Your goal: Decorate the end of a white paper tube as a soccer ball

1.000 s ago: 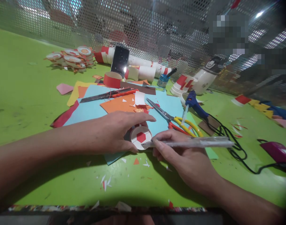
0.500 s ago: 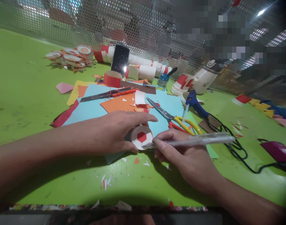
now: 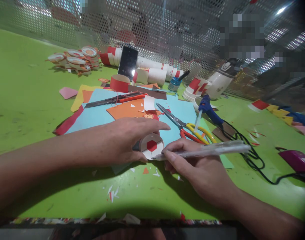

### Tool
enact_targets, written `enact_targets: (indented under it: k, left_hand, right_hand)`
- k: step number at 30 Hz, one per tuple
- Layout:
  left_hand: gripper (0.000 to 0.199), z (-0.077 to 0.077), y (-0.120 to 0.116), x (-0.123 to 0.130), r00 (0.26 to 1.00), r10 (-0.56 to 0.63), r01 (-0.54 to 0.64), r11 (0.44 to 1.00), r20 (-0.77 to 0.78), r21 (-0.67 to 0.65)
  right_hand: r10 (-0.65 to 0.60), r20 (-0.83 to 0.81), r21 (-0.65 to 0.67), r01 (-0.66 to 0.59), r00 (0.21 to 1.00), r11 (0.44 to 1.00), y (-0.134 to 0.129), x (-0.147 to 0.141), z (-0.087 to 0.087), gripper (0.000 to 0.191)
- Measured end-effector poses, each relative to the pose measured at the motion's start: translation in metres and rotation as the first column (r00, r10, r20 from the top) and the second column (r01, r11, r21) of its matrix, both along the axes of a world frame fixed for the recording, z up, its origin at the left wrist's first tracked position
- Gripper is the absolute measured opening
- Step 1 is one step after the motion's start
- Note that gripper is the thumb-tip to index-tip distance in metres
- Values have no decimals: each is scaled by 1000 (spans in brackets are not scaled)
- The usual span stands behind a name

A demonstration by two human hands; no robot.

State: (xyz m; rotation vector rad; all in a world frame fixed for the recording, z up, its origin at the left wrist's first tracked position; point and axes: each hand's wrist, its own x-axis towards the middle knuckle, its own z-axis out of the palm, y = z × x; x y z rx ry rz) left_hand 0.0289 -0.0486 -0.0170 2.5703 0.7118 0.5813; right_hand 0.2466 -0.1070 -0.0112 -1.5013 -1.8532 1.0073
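Note:
My left hand [image 3: 134, 136] curls its thumb and fingers around a small white paper cup base [image 3: 145, 152], which carries a red hexagon [image 3: 151, 145] in its middle. Thin dark lines run from the hexagon toward the rim. Between thumb and fingers of my right hand [image 3: 192, 163] is a clear-barrelled pen [image 3: 212, 149], its tip touching the white disc near the lower edge. Just beyond the hands, scissors [image 3: 176, 120] with yellow and orange handles lie on light blue paper [image 3: 97, 116].
A blue glue gun [image 3: 209, 110] with a black cord lies at right. Stacked paper cups [image 3: 154, 77], a phone [image 3: 128, 63] and a blue ink bottle [image 3: 174, 84] stand behind. A cutter knife [image 3: 107, 100] lies on the paper; decorated rings [image 3: 77, 61] sit far left.
The pen tip has shifted very slightly on the disc, and another dark line shows at the hexagon's upper right. Both hands hold nearly the same place.

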Motion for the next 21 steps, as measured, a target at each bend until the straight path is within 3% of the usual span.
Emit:
enact_targets:
  k: [11,16,21]
  left_hand:
    - [58,1,0,-1,1000,-1,1,1000,-4,26]
    - [58,0,0,0,1000,4,-4,1000,2,28]
    - [58,2,-2,0,1000,15,-15,1000,-15,3]
  right_hand:
    - [-26,-15,-20,26,1000,999,-3,2,2,12]
    - [18,26,-28,-17,999,999,-1,-1,2,13]
    - [29,-36,-58,-31,999,998,-1,0,2,11]
